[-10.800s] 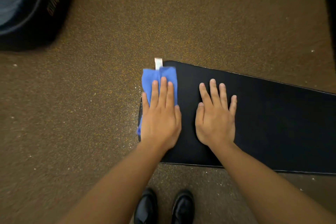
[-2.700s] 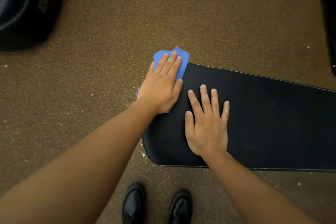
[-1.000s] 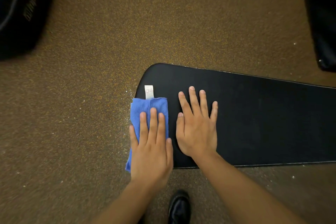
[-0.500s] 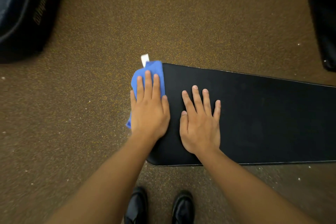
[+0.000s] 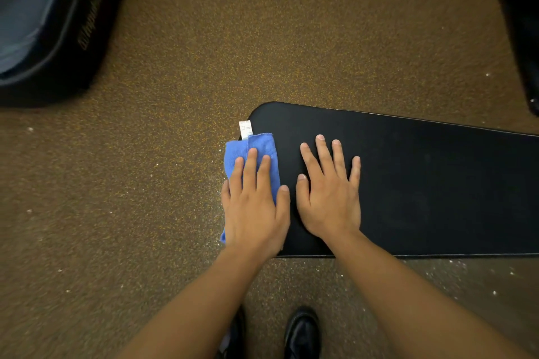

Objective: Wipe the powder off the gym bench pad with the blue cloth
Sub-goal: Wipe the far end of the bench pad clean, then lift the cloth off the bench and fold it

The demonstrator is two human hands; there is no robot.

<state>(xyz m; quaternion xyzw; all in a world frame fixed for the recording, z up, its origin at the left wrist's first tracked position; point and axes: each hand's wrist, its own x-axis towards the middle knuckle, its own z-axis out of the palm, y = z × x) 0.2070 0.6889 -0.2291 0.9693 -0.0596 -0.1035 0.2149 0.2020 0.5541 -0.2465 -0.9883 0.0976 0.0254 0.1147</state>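
Observation:
The black gym bench pad runs from the centre to the right edge of the head view, its rounded end at the left. A folded blue cloth with a white tag lies on that left end and hangs over its edge. My left hand presses flat on the cloth with straight fingers. My right hand rests flat on the bare pad just to its right, fingers spread. The pad's surface looks dark with no clear powder on it.
Brown speckled floor surrounds the pad, with white powder specks near its left end and front edge. A dark padded piece of equipment sits at the upper left, another dark object at the upper right. My black shoes stand below.
My left hand has drawn the cloth back toward me along the pad's left end, from the far corner to the middle of the end. My right hand stays flat on the pad.

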